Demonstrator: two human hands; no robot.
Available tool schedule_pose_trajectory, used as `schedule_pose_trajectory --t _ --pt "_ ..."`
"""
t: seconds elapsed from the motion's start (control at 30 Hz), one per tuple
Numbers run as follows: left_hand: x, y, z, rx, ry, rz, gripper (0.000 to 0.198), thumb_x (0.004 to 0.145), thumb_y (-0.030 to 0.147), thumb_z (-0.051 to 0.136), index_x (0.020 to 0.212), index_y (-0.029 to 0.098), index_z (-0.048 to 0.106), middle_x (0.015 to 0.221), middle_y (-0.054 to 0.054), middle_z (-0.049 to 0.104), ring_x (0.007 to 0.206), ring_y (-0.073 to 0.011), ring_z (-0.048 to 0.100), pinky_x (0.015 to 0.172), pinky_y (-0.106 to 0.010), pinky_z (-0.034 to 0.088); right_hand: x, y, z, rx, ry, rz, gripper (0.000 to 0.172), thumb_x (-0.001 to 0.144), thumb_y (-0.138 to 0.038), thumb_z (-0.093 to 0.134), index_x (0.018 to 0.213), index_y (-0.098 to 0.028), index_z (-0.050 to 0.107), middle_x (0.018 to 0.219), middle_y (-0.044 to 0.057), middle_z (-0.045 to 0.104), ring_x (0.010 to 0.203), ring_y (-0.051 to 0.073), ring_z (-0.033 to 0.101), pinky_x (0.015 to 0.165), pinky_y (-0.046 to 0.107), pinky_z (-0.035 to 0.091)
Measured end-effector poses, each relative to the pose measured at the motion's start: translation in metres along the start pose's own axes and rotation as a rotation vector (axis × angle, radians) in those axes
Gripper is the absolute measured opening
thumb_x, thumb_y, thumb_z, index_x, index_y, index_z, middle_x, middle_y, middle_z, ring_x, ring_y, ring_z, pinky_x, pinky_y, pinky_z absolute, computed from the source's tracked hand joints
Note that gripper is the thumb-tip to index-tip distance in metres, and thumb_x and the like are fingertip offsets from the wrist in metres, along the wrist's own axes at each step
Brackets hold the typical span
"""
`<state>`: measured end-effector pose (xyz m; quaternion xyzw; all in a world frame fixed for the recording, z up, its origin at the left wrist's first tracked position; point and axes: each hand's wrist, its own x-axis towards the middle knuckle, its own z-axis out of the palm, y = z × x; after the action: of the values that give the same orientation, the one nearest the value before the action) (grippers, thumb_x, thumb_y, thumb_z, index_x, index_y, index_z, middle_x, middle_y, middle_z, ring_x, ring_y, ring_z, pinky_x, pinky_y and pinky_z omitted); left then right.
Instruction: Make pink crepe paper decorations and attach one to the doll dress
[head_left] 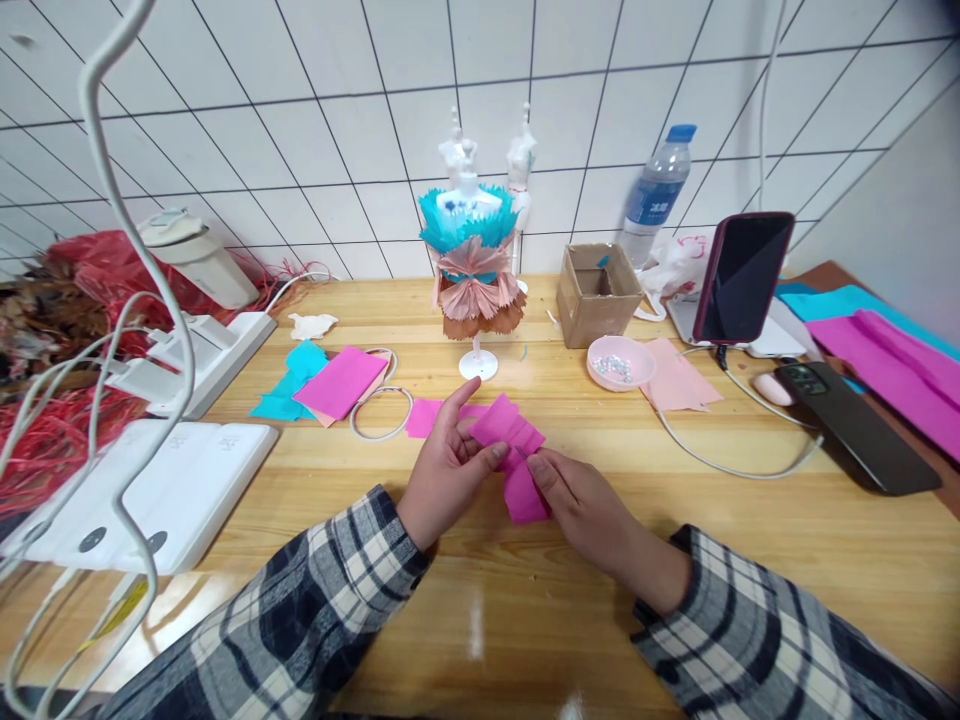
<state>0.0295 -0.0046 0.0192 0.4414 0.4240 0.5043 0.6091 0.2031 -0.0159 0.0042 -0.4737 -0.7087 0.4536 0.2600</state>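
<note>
Between my hands is a piece of pleated magenta paper (517, 440), gathered narrow in its middle and fanned at both ends. My left hand (454, 460) pinches its left side with the thumb, index finger raised. The fingers of my right hand (574, 490) are closed on the paper's gathered middle, where something small and dark shows. Just behind stands a small white mannequin (477, 362) in a ruffled paper dress (472, 270) of turquoise, pink and brown. Another magenta piece (424, 417) lies on the table, partly behind my left hand.
A cardboard box (598, 295), a pink bowl (621, 363) of small beads and a bottle (658, 195) stand at the back right. Phones and a cable lie right; power banks (150, 490) and cables lie left, near folded paper (342, 382).
</note>
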Motion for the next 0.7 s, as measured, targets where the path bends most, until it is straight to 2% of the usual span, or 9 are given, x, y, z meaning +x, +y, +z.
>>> schedule_pose_trajectory --t 0.13,0.37,0.7 --pt "0.0000 -0.0007 -0.0010 -0.001 -0.002 0.000 0.089 0.074 0.022 0.077 0.146 0.021 0.026 0.076 0.002 0.064 0.069 -0.0111 0.061 0.069 -0.024 0.048 -0.0005 0.0005 0.0002 0.007 -0.016 0.010 0.045 0.099 -0.053 0.026 0.078 -0.021 0.049 0.073 0.001 0.057 0.066 0.015 0.050 0.061 0.028 0.033" --pt "-0.0006 -0.0001 0.0001 0.002 0.007 -0.018 0.088 0.072 0.022 0.078 0.145 0.025 0.030 0.067 0.006 0.059 0.064 -0.0116 0.059 0.065 -0.025 0.050 -0.0013 0.0021 0.0004 0.037 -0.019 0.000 0.045 0.100 -0.053 0.025 0.083 -0.020 0.052 0.080 0.002 0.061 0.072 0.016 0.053 0.066 0.029 0.036" --pt "0.0008 0.0015 -0.0003 -0.022 0.072 0.018 0.087 0.072 0.020 0.078 0.145 0.023 0.031 0.065 0.008 0.056 0.061 -0.0074 0.055 0.065 -0.020 0.047 -0.0008 0.0003 0.0000 0.075 -0.009 -0.015 0.046 0.099 -0.053 0.027 0.075 -0.021 0.048 0.071 -0.001 0.054 0.064 0.014 0.048 0.061 0.028 0.034"
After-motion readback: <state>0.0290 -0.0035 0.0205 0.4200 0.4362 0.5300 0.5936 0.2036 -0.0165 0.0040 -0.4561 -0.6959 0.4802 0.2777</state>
